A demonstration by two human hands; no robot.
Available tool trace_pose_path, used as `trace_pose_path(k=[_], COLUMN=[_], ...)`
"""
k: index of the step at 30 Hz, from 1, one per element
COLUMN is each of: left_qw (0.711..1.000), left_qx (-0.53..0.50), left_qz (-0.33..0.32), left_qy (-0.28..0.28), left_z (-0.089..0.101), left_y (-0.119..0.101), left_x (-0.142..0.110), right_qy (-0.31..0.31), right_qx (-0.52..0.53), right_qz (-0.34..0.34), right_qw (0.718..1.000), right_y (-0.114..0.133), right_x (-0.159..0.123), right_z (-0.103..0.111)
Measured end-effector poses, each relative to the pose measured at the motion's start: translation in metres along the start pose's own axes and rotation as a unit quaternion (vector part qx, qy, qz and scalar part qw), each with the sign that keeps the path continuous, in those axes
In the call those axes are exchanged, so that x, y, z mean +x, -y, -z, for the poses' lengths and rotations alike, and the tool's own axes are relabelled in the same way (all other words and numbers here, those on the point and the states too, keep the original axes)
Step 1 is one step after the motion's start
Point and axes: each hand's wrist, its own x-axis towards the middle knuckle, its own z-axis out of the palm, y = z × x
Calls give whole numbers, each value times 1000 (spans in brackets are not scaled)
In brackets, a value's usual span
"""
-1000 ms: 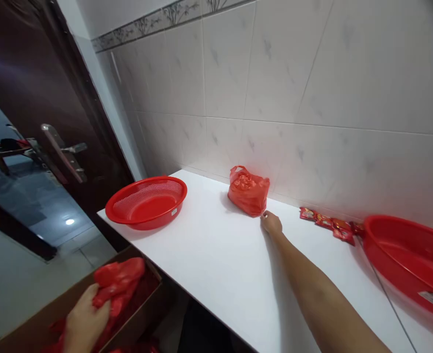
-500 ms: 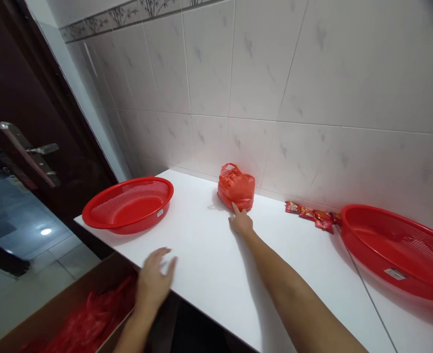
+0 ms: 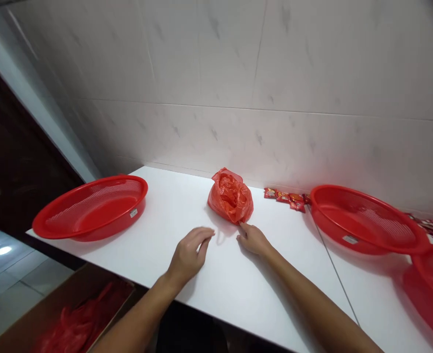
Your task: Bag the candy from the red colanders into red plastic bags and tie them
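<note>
A red plastic bag (image 3: 231, 197), rounded and full, sits on the white table near the tiled wall. Its crumpled mouth gapes toward me, and its contents are hidden by the film. My right hand (image 3: 253, 239) is at the bag's near lower edge, thumb and forefinger closed on the film there. Over the table, to the left and nearer me, my left hand (image 3: 191, 252) is held with curved fingers and the thumb a little apart. Nothing shows in it, and it does not touch the bag.
Red plastic baskets stand on the white table (image 3: 172, 211): one at left (image 3: 91, 230), one at right (image 3: 370, 247), another at the right edge (image 3: 427, 289). Small red packets (image 3: 283, 197) lie along the wall. Below left, a cardboard box (image 3: 115, 314) holds red plastic bags (image 3: 76, 323).
My left hand has moved from the table's front edge inward, closer to the bag. The bag's mouth is now tipped toward me, with my right hand at its near edge. The view has swung right.
</note>
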Motion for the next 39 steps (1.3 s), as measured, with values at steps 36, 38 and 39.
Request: trace_pose_path(k=[36, 38, 39], left_qw=[862, 850, 843], left_qx=[-480, -496, -504], left_qz=[-27, -42, -52], left_qy=[-160, -172, -180], left_z=[44, 53, 58], left_y=[-135, -137, -138], left_x=[268, 262, 257], right_qy=[-199, -197, -190], right_qx=[55, 73, 94], right_qz=[-127, -121, -107], right_qw=[970, 970, 971], right_y=[-34, -36, -36], right_x=[-9, -7, -6], right_z=[25, 21, 19])
